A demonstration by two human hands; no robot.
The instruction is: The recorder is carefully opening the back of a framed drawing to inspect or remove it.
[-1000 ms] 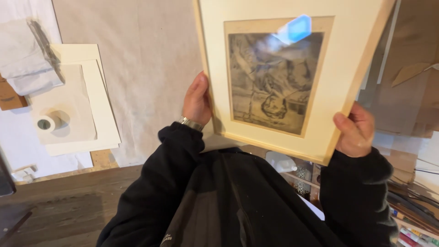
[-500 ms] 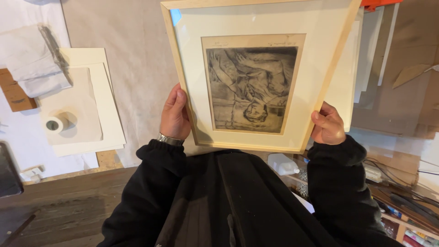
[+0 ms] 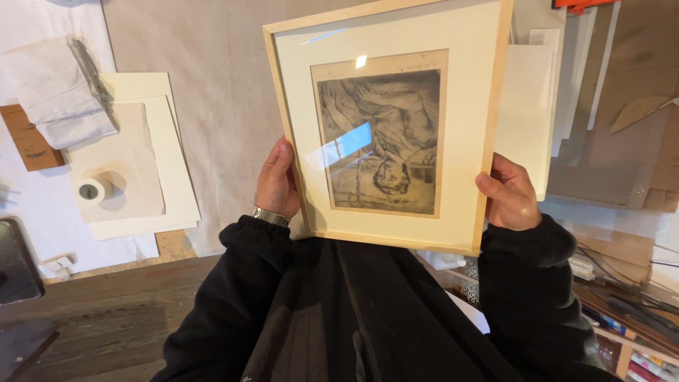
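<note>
pale wood rims the framed print [image 3: 387, 127], which is held up in front of the chest, over the grey cloth-covered table [image 3: 212, 85]. the left hand [image 3: 277, 180] is closed on its left edge, the right hand [image 3: 508, 192] on its right edge, thumbs in front. this looks like the inspecting step; setting it down would call for a level, two-handed lowering, since the glass is smooth and reflective. the dark etching sits upside down inside a cream mat. a roll of tape [image 3: 92, 189] rests on white sheets [image 3: 159, 177] to the left.
</note>
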